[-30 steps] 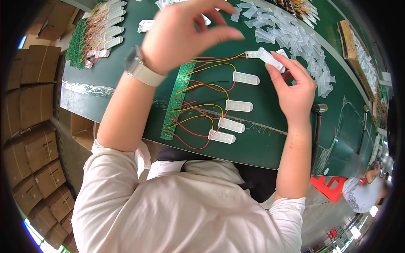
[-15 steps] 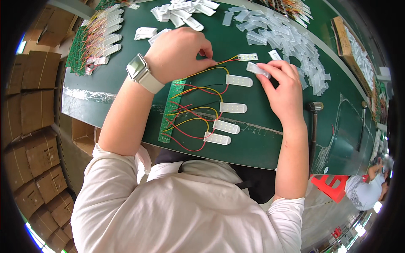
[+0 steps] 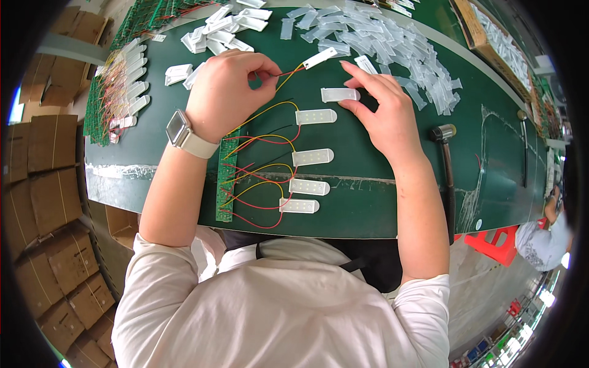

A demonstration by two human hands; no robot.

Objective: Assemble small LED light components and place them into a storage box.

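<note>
We see the left hand (image 3: 224,92) pinching red and yellow wires (image 3: 283,72); the right hand (image 3: 383,113), fingers spread, presses a white LED cover (image 3: 339,94) under its fingertips.

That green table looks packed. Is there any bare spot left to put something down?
Yes. The green table is bare between the wired white strips and the hammer, and again right of the hammer. It is crowded along the far edge, with clear covers and white pieces, and around both hands.
</note>
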